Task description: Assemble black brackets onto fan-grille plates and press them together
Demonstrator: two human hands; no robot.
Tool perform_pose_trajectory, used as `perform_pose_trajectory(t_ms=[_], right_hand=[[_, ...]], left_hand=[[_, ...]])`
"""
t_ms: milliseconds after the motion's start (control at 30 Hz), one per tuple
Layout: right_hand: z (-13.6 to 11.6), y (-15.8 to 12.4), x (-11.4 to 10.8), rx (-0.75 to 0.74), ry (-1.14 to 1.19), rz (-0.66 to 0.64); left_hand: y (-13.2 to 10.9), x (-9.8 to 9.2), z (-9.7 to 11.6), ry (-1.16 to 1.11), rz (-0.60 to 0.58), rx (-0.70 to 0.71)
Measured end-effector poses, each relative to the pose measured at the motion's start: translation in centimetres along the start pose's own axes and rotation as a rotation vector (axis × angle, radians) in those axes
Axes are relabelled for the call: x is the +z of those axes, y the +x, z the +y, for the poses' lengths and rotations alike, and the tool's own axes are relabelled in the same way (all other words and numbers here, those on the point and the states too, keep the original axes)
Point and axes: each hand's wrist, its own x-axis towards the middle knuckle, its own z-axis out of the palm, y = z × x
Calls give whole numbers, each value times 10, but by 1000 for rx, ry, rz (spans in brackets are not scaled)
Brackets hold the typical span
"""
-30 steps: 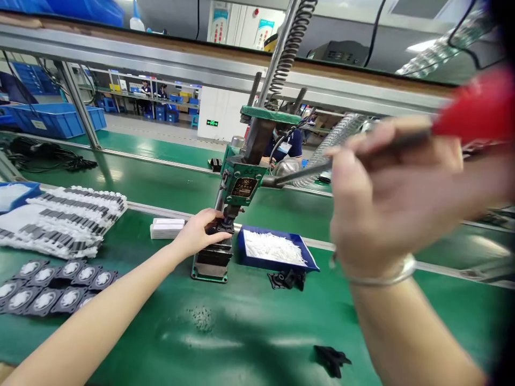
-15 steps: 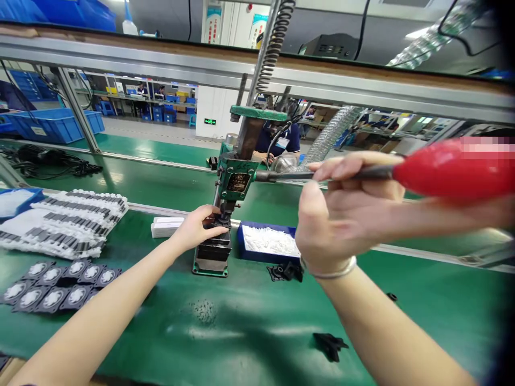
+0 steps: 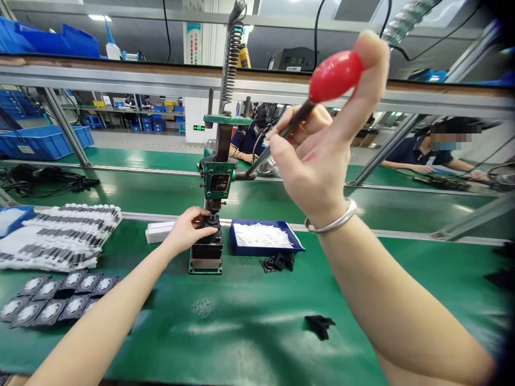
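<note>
A green hand-operated arbor press point(image 3: 219, 179) stands upright before me, with a coil spring at its top. My right hand point(image 3: 317, 155) is closed around the press lever point(image 3: 290, 124), thumb and fingers on the rod and the palm's heel side by the red knob point(image 3: 336, 76). The lever slants up to the right. At the press base, my left hand point(image 3: 191, 228) pinches a black plastic part point(image 3: 212, 221) directly below the ram. My fingers hide some of that part.
Right of the press lie a blue tray point(image 3: 257, 251) of white pieces and black plastic parts point(image 3: 277, 262). Black frames with white centres point(image 3: 52, 308) and a stack of strips point(image 3: 72, 230) lie left. A single black part point(image 3: 319, 326) lies in front. Co-workers sit beyond the metal rail point(image 3: 140, 83).
My right hand has swung the lever upward, from nearly level to a steep slant. My left hand stays at the press base. The camera view has shifted, showing another co-worker at right.
</note>
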Motion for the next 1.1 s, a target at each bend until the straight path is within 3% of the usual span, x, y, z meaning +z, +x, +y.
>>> perform_pose_trajectory(t_ms=[100, 233, 300, 400, 533, 667, 800, 900, 1100], right_hand=[[-5, -21, -4, 49, 65, -30], [-17, -110, 17, 296, 57, -348], [-24, -155, 30, 393, 21, -429], [-30, -199, 43, 508, -47, -352], [-28, -221, 37, 583, -161, -260], [-2, -238, -4, 539, -404, -281], [44, -272, -71, 713, -771, -222], [80, -299, -111, 802, -919, -169], [135, -324, -149, 855, -1046, -29]], left_hand=[[-23, 10, 13, 36, 56, 57], [-60, 32, 24, 255, 184, 184], [-72, 47, 23, 343, 257, 228], [-83, 69, 15, 427, 340, 333], [-91, 95, 3, 500, 283, 425], [-105, 116, -11, 504, 103, 395], [-126, 129, -30, 526, -53, 374], [-138, 137, -41, 535, -141, 392], [-142, 146, -50, 501, -216, 425]])
